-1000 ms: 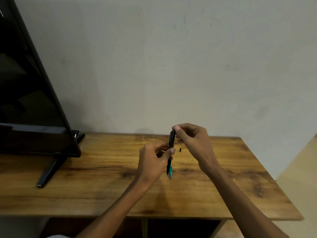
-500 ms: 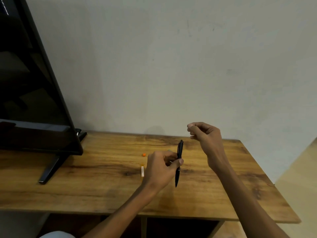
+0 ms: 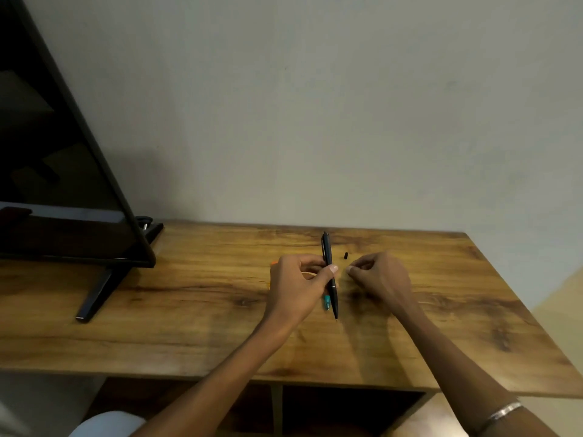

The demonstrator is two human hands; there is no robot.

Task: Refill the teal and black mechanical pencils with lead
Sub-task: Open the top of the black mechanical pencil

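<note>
Your left hand (image 3: 298, 285) pinched the black pencil (image 3: 330, 275) nearly upright, tip down, above the bench (image 3: 195, 310). The teal pencil (image 3: 326, 301) lay just beside its tip, its small black cap (image 3: 345, 255) just right. Your right hand (image 3: 380, 277) was curled, fingertips pressed together; whether on lead, I cannot tell. Next likely meant feeding lead into the top.

Black pencil (image 3: 330, 272): slim, near upright, tip down, cap end open. Small black cap (image 3: 346, 255) lies on bench just beside it. Teal pencil (image 3: 326, 301): only tip visible, apparently lying flat.
</note>
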